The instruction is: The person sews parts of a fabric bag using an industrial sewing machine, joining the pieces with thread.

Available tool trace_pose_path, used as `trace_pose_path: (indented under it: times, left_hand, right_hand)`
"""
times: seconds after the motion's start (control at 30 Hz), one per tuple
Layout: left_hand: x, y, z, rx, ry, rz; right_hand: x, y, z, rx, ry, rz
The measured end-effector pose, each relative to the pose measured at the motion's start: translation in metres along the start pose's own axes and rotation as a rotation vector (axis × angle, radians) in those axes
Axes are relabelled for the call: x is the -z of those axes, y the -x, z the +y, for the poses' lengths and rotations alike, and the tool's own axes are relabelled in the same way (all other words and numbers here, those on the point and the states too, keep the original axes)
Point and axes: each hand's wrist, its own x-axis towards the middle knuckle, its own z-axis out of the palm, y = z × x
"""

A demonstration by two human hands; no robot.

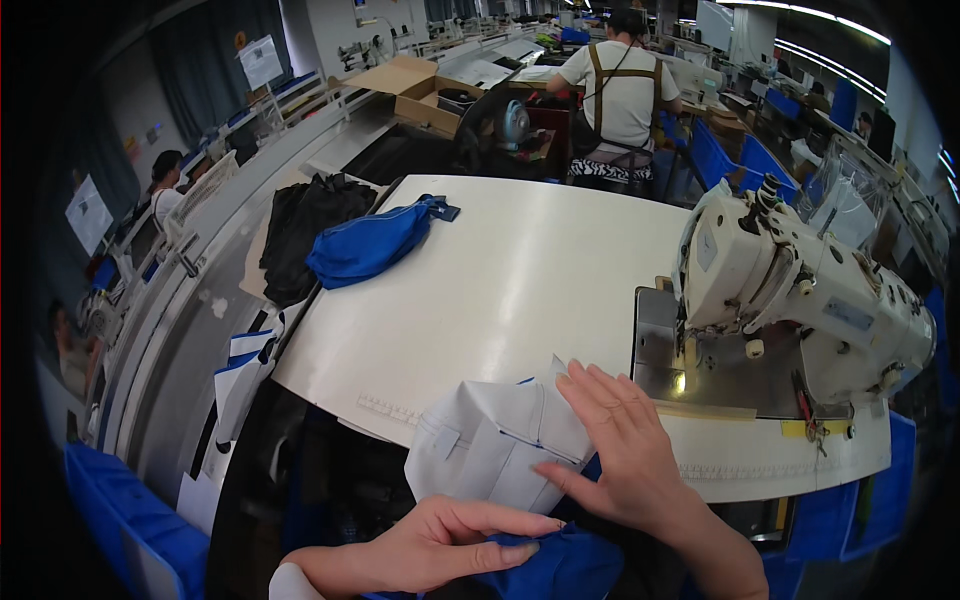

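Note:
My left hand (450, 545) is low at the front, thumb and index finger closed on blue fabric (560, 570). My right hand (625, 450) grips the right side of a white fabric piece (480, 440) with stitched seams, fingers along its upper edge, thumb lower down. This piece sits just above the blue fabric, at the front edge of the white tabletop (480, 270). To the right stands a white sewing machine (800, 300), with scissors (806, 410) on the table beside its bed.
A blue pouch (365, 245) and black fabric (300, 230) lie at back left, white-and-blue pieces (240, 370) on the left edge. Blue bins (135, 520) flank the table. A co-worker (620, 95) sits ahead, back turned, near an open cardboard box (420, 90); others work at left.

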Motion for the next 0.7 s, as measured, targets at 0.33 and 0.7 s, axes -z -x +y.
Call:
trace_pose_path:
  times: [0.33,0.7]
  left_hand:
    - [0.003,-0.002,0.034,-0.044,-0.065,0.059]
    - [-0.002,-0.031,0.036,-0.544,-0.668,0.197]
  right_hand:
    - [0.012,-0.021,0.000,0.037,-0.376,-0.050]
    - [0.032,-0.006,-0.020,-0.090,-0.730,-0.174]
